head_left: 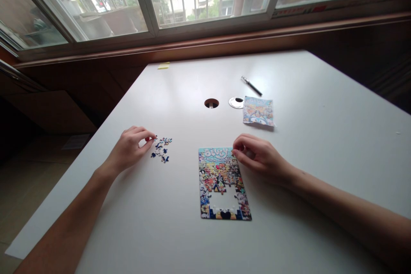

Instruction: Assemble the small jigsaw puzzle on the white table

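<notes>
A jigsaw puzzle lies in front of me, its frame and upper part filled with colourful cartoon figures. A white gap shows in its lower middle. Left of it, several loose puzzle pieces lie in a small cluster. At the cluster's upper left edge, my left hand is closed in a pinch, with a small dark puzzle piece at its fingertips. My right hand rests by the puzzle's upper right corner, thumb and forefinger pinched together. What sits between those fingertips is too small to make out.
A printed packet lies beyond my right hand, next to a round metal cover. Behind it is a pen. The white table has a round cable hole and yellow tape at its far edge, below the window.
</notes>
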`<state>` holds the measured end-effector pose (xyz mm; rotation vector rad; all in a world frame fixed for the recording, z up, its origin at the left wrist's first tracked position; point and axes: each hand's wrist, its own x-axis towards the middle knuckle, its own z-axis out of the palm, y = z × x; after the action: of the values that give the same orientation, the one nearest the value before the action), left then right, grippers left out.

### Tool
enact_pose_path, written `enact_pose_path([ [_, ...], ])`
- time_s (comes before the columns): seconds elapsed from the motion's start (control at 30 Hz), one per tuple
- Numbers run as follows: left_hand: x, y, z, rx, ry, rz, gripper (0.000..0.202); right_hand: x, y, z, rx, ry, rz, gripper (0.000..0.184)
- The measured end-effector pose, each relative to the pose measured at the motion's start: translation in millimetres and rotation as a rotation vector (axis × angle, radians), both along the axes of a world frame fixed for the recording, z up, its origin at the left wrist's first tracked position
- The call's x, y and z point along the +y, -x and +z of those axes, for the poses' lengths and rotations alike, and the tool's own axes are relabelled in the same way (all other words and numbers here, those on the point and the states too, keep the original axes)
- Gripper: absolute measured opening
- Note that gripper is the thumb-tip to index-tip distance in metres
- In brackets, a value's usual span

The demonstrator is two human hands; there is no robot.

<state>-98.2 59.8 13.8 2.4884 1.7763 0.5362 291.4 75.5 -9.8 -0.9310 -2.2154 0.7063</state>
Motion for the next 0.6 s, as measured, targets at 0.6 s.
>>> enact_pose_path([
  [0.6, -1.3, -0.4, 2.7, 0.044, 0.016, -0.02, 0.023, -1.5, 0.2, 1.0, -0.006, 0.002, 0.003, 0.009],
])
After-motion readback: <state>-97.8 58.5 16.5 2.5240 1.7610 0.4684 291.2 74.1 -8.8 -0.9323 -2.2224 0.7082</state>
